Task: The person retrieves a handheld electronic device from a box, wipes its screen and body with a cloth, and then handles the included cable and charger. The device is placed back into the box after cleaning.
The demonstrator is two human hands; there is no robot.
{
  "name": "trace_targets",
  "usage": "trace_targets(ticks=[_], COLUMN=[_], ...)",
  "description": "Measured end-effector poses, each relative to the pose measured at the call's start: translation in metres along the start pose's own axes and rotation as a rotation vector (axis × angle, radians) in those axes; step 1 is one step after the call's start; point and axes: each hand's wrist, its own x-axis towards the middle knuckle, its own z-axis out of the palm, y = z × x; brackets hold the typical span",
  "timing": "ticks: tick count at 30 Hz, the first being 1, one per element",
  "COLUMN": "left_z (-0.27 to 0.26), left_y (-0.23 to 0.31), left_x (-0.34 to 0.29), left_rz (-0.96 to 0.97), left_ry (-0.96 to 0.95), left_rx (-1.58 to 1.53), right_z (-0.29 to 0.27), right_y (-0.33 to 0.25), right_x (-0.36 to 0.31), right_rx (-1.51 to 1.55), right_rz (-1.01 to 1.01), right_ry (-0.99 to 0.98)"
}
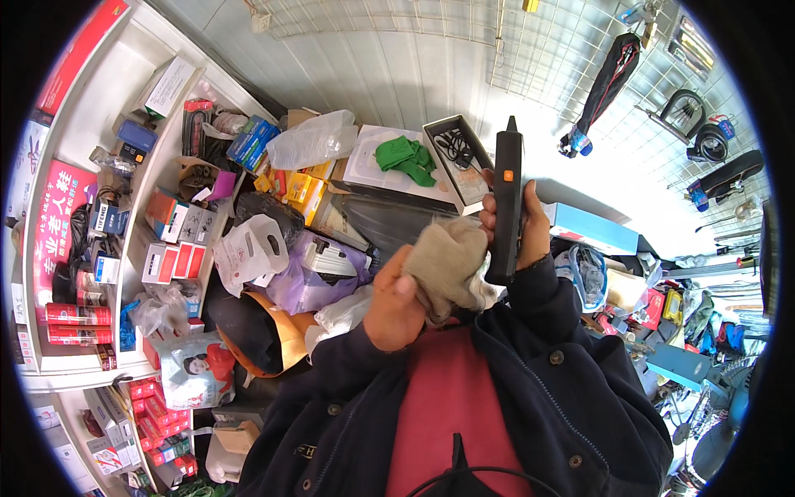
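My right hand (534,225) is wrapped round a long black handheld device (507,203), held upright. It has an orange button on its face and a narrow pointed tip at the top; I cannot make out its exact kind. My left hand (393,300) pinches the edge of a crumpled beige cloth (447,263). The cloth hangs just left of the device's lower half, in front of my chest. Whether its far edge touches the device I cannot tell. Beyond the device lies an open box (440,132) with black cables inside.
A green cloth (406,159) lies on a white box (373,184) ahead. Crowded shelves (124,331) with small boxes run along the left. Plastic bags, including a purple one (302,282), fill the near left. Tools hang from a wire grid (555,62) at the right.
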Motion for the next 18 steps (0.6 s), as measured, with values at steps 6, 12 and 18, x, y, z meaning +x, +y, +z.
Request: trace_targets(ticks=[6,12,18], left_z=[0.007,0.005,0.009], left_y=[0.015,0.001,-0.020], left_x=[0.011,0.024,0.028], left_rz=[-0.082,0.115,0.420], left_ry=[-0.094,-0.527,-0.638], left_rx=[-0.067,0.657,0.929], right_z=[0.008,0.023,0.037], right_y=[0.009,0.026,0.014], right_x=[-0.006,-0.023,-0.045], right_rx=[-0.016,-0.086,-0.192], right_rz=[0.166,0.037,0.092], right_ry=[-0.142,-0.171,-0.569])
